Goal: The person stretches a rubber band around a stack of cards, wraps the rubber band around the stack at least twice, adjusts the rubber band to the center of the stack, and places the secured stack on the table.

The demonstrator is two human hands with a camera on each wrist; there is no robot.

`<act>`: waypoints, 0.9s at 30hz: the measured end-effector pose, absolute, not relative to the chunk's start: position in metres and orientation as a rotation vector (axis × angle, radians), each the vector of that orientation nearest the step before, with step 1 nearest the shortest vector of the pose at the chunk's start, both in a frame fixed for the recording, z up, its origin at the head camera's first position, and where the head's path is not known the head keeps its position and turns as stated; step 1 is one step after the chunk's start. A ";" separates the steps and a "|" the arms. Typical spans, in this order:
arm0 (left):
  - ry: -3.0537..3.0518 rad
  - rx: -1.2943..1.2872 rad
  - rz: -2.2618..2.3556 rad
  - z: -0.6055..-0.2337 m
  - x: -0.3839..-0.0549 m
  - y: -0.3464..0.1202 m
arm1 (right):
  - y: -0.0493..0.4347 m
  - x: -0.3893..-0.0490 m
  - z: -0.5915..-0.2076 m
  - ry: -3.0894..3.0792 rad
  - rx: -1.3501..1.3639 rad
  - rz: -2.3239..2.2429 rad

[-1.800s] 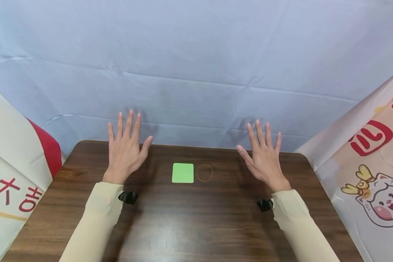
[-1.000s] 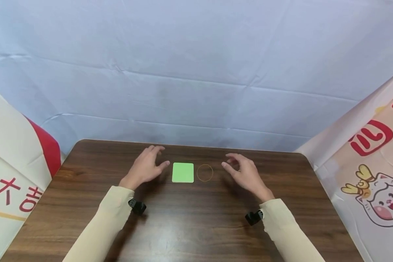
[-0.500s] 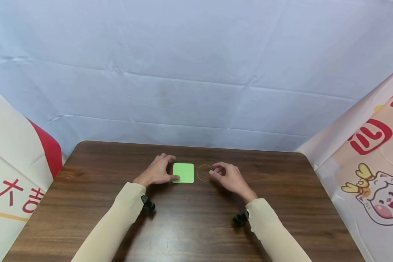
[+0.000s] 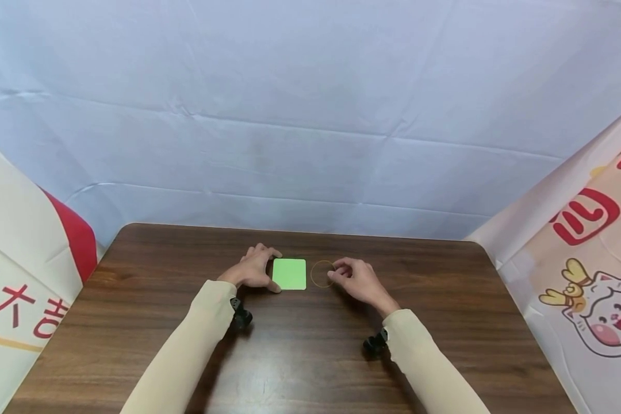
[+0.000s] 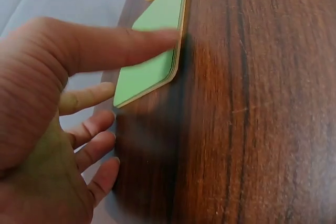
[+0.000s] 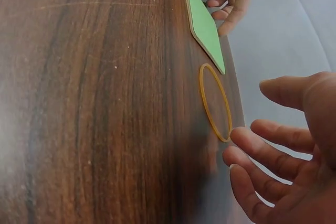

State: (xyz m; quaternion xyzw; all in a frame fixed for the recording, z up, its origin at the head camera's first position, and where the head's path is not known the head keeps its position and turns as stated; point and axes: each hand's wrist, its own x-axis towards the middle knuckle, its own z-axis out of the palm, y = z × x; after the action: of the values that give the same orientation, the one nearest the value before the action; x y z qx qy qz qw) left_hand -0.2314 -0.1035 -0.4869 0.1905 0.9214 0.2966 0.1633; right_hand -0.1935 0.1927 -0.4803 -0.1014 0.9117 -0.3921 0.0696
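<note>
A stack of green square cards point(image 4: 292, 274) with rounded corners lies flat on the wooden table; its layered edges show in the left wrist view. My left hand point(image 4: 255, 269) spans the stack's left side, thumb at the near edge and forefinger by the far corner. Whether they press on it I cannot tell; the thumb point(image 5: 131, 50) is blurred. Just right of the stack, a thin yellow rubber band point(image 6: 206, 103) lies in a loop. Over the band's right side is my right hand point(image 4: 359, 282), fingers loosely bent and apart from the thumb, with nothing held.
The brown wooden table point(image 4: 300, 356) ends at a pale cloth backdrop point(image 4: 310, 144) just beyond the hands. Printed cloths hang at the left point(image 4: 20, 276) and right point(image 4: 590, 276). Each wrist carries a small black camera.
Both hands have come down and inward from above the table's far edge. The left has reached the card stack, the right the rubber band. Stack and band lie where they were.
</note>
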 end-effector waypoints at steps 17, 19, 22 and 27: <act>2.625 0.426 0.630 -0.463 -0.240 -0.081 | 0.187 -0.211 -0.475 2.781 -0.315 -1.101; 2.620 0.403 0.661 -0.465 -0.240 -0.079 | 0.186 -0.214 -0.475 2.800 -0.290 -1.066; 2.604 0.365 0.760 -0.466 -0.237 -0.078 | 0.185 -0.218 -0.477 2.816 -0.259 -1.024; 2.618 0.331 0.957 -0.471 -0.228 -0.076 | 0.183 -0.224 -0.480 2.841 -0.214 -0.967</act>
State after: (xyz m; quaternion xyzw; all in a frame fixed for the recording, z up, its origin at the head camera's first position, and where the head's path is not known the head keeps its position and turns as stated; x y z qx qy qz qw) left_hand -0.2276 -0.0761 -0.4706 0.1162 0.9196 0.3363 0.1663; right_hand -0.2235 0.1826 -0.4803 -0.0710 0.9421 -0.3208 0.0666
